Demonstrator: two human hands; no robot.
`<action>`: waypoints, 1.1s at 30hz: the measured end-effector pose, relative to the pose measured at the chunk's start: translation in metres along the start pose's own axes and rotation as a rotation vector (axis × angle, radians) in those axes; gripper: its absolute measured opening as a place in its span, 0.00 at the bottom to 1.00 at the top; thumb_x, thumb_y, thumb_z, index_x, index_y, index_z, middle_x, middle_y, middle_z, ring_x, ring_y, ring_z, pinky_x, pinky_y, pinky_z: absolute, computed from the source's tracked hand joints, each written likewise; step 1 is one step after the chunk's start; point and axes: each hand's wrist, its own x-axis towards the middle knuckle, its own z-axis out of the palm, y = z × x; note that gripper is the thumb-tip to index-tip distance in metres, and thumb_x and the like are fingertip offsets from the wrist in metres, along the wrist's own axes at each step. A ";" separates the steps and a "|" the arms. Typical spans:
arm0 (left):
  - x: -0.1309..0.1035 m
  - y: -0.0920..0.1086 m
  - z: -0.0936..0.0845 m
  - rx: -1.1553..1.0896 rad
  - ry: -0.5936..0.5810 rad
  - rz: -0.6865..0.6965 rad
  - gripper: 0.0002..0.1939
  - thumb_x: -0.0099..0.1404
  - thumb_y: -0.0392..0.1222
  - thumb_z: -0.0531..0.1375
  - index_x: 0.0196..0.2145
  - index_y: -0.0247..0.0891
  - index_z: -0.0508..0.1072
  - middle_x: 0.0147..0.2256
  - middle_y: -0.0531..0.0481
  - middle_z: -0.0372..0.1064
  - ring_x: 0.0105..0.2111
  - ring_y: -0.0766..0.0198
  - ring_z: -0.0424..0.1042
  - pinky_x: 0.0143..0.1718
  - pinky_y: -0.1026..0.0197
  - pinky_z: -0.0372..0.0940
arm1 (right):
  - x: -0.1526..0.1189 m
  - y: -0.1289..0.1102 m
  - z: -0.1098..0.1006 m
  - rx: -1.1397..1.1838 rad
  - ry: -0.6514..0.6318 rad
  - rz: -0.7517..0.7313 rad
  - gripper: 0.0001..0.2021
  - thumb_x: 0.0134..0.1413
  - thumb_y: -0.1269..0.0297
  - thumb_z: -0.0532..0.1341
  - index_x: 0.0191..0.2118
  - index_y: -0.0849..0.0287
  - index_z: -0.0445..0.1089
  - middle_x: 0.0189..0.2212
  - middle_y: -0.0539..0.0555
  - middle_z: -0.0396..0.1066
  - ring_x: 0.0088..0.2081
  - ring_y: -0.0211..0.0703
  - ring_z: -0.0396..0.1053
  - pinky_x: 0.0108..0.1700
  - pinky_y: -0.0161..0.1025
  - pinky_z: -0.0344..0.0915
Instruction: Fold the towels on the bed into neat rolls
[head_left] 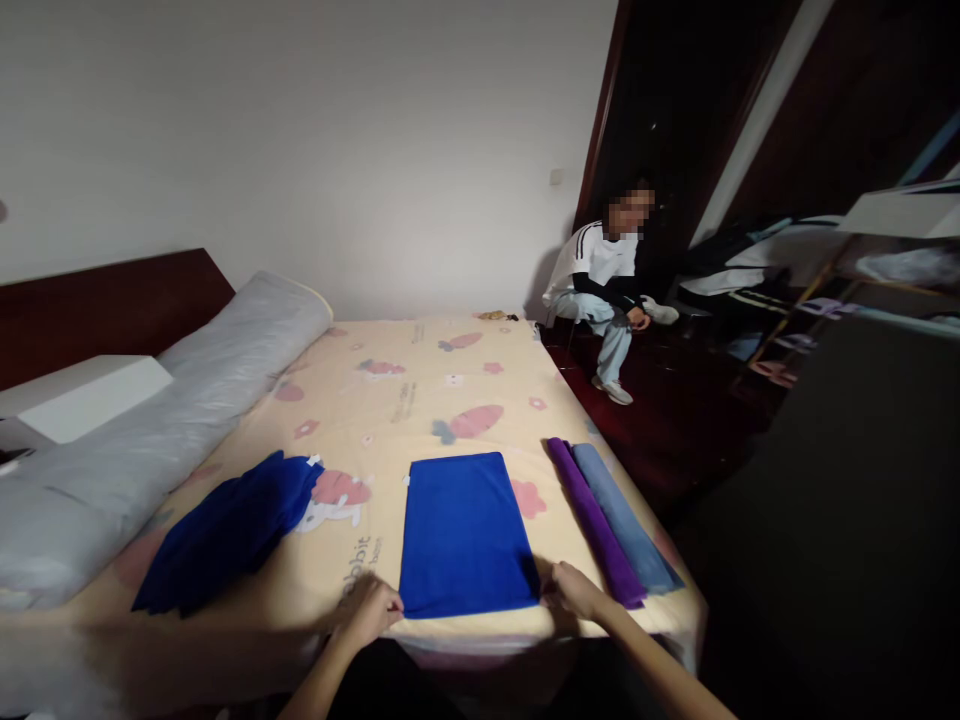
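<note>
A blue towel, folded into a flat rectangle, lies on the bed in front of me. My left hand pinches its near left corner. At the near right corner my right hand grips the edge, fingers closed. To the right lie a rolled purple towel and a rolled grey-blue towel, side by side. Off to the left, a second dark blue cloth sits crumpled, with a small white tag at its far end.
The bed has a cream sheet with carrot and rabbit prints. A long grey bundle and a white box are by the dark headboard. A person sits beyond the far right corner. A shelf rack stands right.
</note>
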 end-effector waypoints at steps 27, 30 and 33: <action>0.054 0.019 0.103 0.366 0.652 0.135 0.29 0.71 0.44 0.45 0.67 0.45 0.44 0.65 0.47 0.57 0.63 0.57 0.60 0.62 0.46 0.52 | 0.033 0.018 0.131 -0.363 0.665 0.053 0.26 0.68 0.58 0.44 0.69 0.53 0.46 0.68 0.57 0.49 0.67 0.54 0.50 0.64 0.58 0.53; 0.062 0.047 0.107 0.387 0.662 0.274 0.30 0.70 0.39 0.44 0.68 0.42 0.41 0.66 0.50 0.53 0.65 0.61 0.54 0.63 0.51 0.52 | 0.042 -0.016 0.131 -0.329 0.504 -0.155 0.26 0.68 0.61 0.45 0.70 0.51 0.44 0.68 0.55 0.46 0.68 0.50 0.48 0.64 0.52 0.53; 0.074 0.065 0.111 0.408 0.639 0.411 0.31 0.70 0.38 0.44 0.68 0.42 0.40 0.67 0.52 0.52 0.66 0.64 0.53 0.62 0.55 0.53 | 0.060 -0.041 0.123 -0.285 0.288 -0.344 0.28 0.67 0.62 0.47 0.70 0.49 0.40 0.69 0.52 0.45 0.68 0.47 0.46 0.66 0.50 0.51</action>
